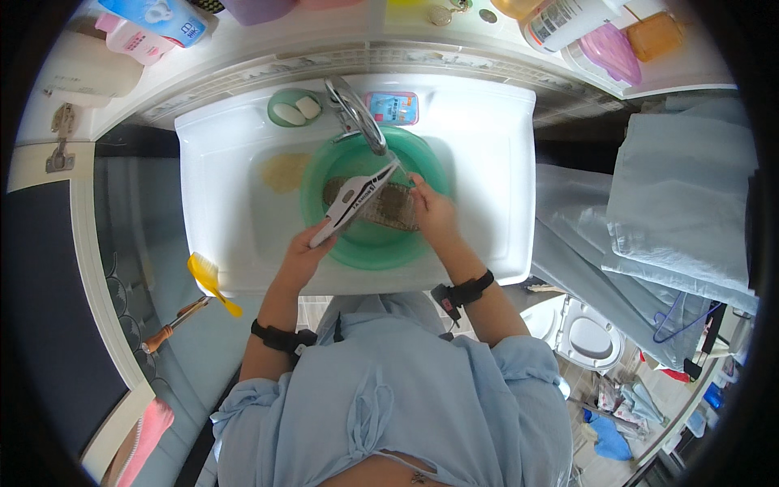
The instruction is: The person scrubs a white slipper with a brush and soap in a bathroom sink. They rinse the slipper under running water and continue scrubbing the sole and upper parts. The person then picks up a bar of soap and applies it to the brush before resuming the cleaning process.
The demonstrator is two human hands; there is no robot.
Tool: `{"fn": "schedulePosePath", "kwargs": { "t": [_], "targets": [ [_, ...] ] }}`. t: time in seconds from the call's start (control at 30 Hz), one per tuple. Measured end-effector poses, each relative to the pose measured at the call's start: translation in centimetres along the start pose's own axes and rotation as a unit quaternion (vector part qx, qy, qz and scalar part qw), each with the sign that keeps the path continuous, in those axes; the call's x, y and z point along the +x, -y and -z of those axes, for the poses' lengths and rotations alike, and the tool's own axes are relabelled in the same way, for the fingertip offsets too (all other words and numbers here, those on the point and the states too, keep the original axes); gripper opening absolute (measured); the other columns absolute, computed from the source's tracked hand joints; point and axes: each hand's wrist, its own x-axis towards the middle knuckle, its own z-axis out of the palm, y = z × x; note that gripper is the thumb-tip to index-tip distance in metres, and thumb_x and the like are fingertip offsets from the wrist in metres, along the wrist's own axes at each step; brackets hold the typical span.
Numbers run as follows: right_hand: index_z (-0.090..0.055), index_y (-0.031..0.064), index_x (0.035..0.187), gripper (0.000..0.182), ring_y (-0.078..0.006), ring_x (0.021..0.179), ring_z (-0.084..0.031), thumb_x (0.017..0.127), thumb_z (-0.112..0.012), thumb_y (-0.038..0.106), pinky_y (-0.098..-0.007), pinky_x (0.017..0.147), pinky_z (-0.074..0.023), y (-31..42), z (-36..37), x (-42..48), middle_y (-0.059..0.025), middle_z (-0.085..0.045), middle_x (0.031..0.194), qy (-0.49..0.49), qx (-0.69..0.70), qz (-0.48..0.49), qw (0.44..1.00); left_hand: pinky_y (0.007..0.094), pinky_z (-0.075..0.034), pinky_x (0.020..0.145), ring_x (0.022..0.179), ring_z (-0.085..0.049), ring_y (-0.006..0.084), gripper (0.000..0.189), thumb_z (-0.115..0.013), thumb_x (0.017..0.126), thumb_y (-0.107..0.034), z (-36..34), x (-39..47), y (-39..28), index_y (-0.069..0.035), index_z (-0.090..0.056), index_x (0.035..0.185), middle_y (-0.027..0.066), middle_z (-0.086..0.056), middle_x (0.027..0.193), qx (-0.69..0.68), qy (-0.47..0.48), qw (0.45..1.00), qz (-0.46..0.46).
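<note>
My left hand (309, 251) grips the near end of a white shoe or slipper (353, 204), tilted edge-on over the basin. A black stripe and lettering run along its side, which also has an oval opening. Its far tip is just under the faucet spout (377, 143). My right hand (433, 210) is by that tip with fingers curled; a thin pale strip or water stream shows at its fingertips, and I cannot tell which. Beneath both hands, a brown, textured sole-shaped piece (395, 206) lies in the green plastic basin (371, 259), partly hidden by the white shoe.
The basin stands in a white sink (499, 182). Behind it are a green soap dish (277, 97) with two soap bars and a blue-labelled packet (392, 108). A yellow brush (210, 280) rests at the left front corner. Grey cloth (675, 201) hangs right, above a toilet (590, 332).
</note>
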Motion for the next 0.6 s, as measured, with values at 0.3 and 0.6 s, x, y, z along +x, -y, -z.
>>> {"fn": "schedulePosePath", "kwargs": {
  "t": [0.3,0.6],
  "targets": [
    [-0.062,0.0178,0.132,0.038,-0.0335,0.082,-0.072,0.095,-0.051,0.014,-0.0473,0.066,-0.0567,-1.7,-3.6,4.4,-0.0134,-0.073,0.090,0.168,-0.311,0.018,0.935,0.0463,-0.058,0.098,0.120,-0.063,0.0301,0.045,-0.061,0.097,-0.008,0.7,0.6,0.8,-0.004,-0.047,0.140,0.0132,-0.061,0.132,-0.287,-0.091,0.948,0.100],
    [-0.064,0.0169,0.126,0.034,-0.0414,0.087,-0.070,0.095,-0.054,0.019,-0.0537,0.075,-0.0554,-0.6,-4.4,3.9,-0.0205,-0.071,0.093,0.125,-0.188,-0.061,0.972,0.0499,-0.057,0.099,0.117,-0.065,0.0307,0.036,-0.057,0.100,-0.013,1.2,2.1,1.0,0.000,-0.047,0.132,0.0165,-0.061,0.131,-0.340,-0.064,0.923,0.169]
  ]
}}
